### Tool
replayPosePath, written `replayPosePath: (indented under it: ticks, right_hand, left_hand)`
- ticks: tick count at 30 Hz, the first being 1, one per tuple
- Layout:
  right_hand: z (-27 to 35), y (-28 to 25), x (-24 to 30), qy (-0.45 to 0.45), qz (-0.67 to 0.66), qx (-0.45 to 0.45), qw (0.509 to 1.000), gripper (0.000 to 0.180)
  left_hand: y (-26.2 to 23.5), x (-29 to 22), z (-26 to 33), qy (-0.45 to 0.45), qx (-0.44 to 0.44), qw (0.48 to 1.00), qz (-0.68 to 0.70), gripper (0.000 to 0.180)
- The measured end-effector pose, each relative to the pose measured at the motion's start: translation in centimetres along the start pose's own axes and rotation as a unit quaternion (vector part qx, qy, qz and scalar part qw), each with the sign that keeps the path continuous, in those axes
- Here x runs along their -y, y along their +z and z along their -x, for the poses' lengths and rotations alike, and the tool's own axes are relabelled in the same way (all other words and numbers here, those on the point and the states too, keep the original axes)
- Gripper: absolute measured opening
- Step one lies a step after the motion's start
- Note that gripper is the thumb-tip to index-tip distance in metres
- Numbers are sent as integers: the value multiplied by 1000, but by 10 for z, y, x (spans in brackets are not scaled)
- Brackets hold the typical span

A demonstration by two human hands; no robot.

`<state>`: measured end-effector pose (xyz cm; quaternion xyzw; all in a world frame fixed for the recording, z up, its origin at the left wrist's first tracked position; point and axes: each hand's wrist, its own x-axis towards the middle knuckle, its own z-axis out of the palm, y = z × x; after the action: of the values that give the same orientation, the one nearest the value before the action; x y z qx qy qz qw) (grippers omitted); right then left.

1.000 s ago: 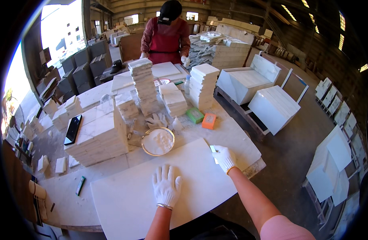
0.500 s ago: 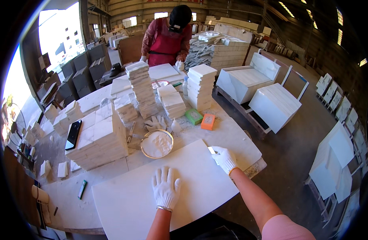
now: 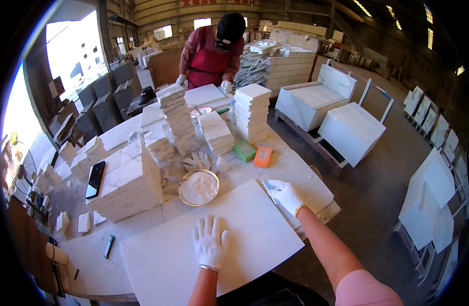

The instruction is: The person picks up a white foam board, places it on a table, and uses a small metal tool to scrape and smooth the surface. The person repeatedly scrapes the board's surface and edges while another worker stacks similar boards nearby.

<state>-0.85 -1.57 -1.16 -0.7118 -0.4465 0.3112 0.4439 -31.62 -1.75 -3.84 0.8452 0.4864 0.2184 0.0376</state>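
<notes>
Dusty table [image 3: 86, 265], stone stacks [image 3: 177, 122] beyond our white slab [image 3: 255, 229]. Our left hand [image 3: 211, 244] lies on the slab, fingers spread, grasping nothing. Our right hand [image 3: 286, 196] grips a thin flat tool [image 3: 269, 188] at the slab's right edge. Compared with a second ago, we see the tool lying flatter along that edge; work seems centred there.

left grip [image 3: 211, 243]: flat on white slab [image 3: 260, 242] | right grip [image 3: 285, 195]: holding thin tool [image 3: 268, 186] at slab's edge

Red lettering [image 3: 219, 2] on rear wall [image 3: 169, 15]
</notes>
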Motion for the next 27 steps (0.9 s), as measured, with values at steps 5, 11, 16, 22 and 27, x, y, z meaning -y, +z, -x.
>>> replayPosePath:
  ticks: [5,11,16,22,27]
  right_hand:
    - [11,-2,-13,38,-144,63,987,21]
    - [28,50,6,115,-297,308,897,14]
    - [-33,38,-18,92,-359,103,923,12]
    - [-55,-30,-21,-19,-206,29,978,12]
    - [-39,-35,-21,-26,-88,64,994,8]
  left_hand:
    - [-3,1,1,-4,10,1000,12,52]
    - [-1,2,-1,-4,32,999,-6,55]
    - [-1,-1,-4,-1,39,999,-14,55]
    - [-2,-1,-1,-14,50,999,-8,56]
    - [-1,-3,-4,-7,58,998,-18,55]
